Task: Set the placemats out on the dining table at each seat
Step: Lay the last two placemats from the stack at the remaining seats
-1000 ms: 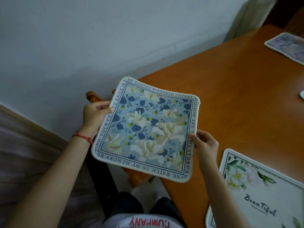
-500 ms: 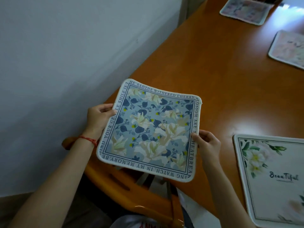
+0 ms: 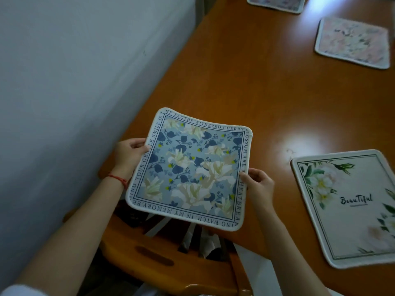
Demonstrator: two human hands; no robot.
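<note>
I hold a square blue floral placemat (image 3: 190,169) with a white lettered border above the near left corner of the orange wooden dining table (image 3: 245,82). My left hand (image 3: 128,154) grips its left edge, thumb on top. My right hand (image 3: 259,186) pinches its right edge. The mat sags slightly between them and hangs partly over the table's edge. A white floral placemat reading "Beautiful" (image 3: 350,208) lies flat on the table to the right.
A pink floral placemat (image 3: 352,42) lies at the far right and another (image 3: 277,3) at the top edge. A wooden chair (image 3: 162,255) stands below the held mat. A pale wall (image 3: 74,82) runs along the table's left side.
The view has swung toward the table, bringing the far placemats into sight. The held mat now hangs more over the table corner, with both hands keeping their grip.
</note>
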